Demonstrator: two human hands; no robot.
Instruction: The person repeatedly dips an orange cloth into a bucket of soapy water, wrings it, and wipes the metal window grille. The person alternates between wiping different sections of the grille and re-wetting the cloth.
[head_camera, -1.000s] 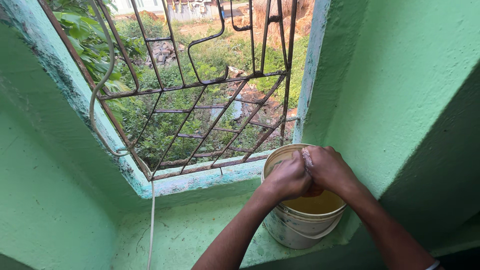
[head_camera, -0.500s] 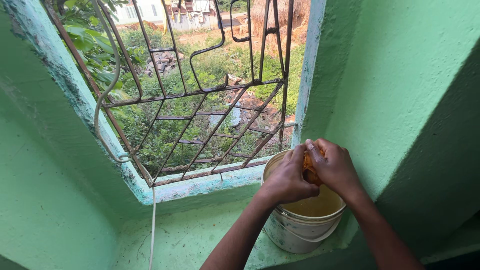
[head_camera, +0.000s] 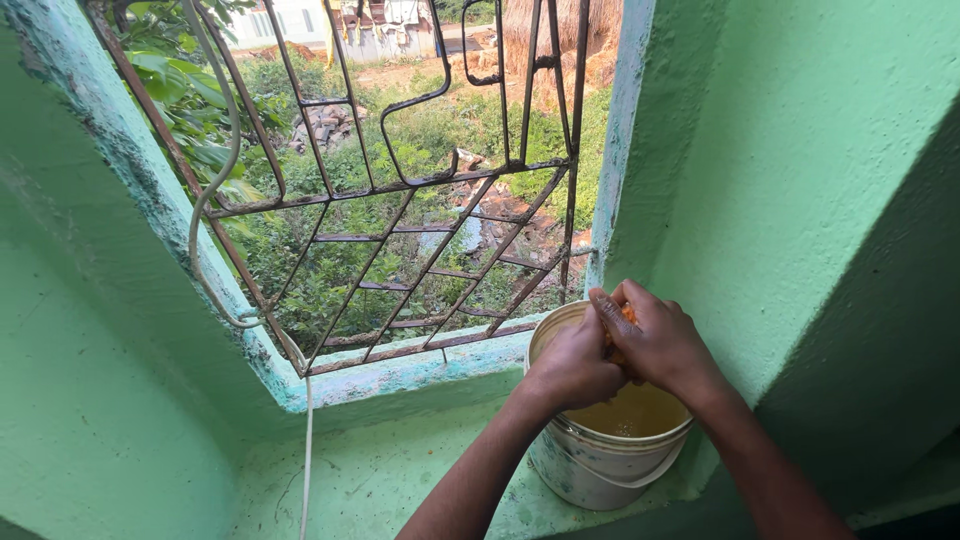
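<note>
Both hands meet lower right of centre, over a bucket. Left hand (head_camera: 575, 365) and right hand (head_camera: 665, 345) are pressed together, fingers curled tight around an orange cloth (head_camera: 625, 318); only a small orange bit shows between the knuckles, at the top of the clasp. Most of the cloth is hidden inside the hands.

The bucket (head_camera: 590, 470) is white and stained, and stands on the green ledge (head_camera: 380, 470) at lower centre-right, just beside the green wall (head_camera: 800, 180) on the right. A wire handle hangs down its front. Inside is yellowish liquid (head_camera: 640, 412), directly under the hands. The hands sit above the rim, not in the liquid.

Upper left and centre: a window with a rusty metal grille (head_camera: 400, 200), its frame chipped and pale blue. A white cord (head_camera: 305, 440) hangs from the grille's lower left down across the ledge. Through the grille: green plants, stones and buildings far off at the top of the frame.
</note>
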